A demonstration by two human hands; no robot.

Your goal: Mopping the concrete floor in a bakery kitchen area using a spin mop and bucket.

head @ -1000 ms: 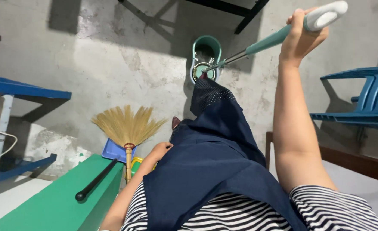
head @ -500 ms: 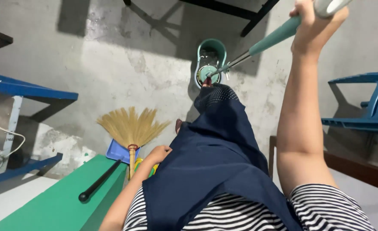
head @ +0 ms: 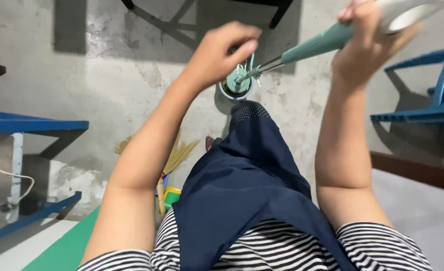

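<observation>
- Nearest: striped shirt (head: 262, 248) and navy cloth (head: 252, 185) fill the lower view.
- Right hand (head: 367, 42): grip wrapped tight around the mop handle (head: 317, 46), teal with a white end, tilted down toward the floor.
- Left hand (head: 219, 50): fingers curled loosely, holding nothing, just above the bucket.
- Farthest: the handle's metal rod meets a round teal mop bucket (head: 237, 85) on the grey concrete floor (head: 106, 75).
- Straw broom (head: 174, 160) stands left.
</observation>
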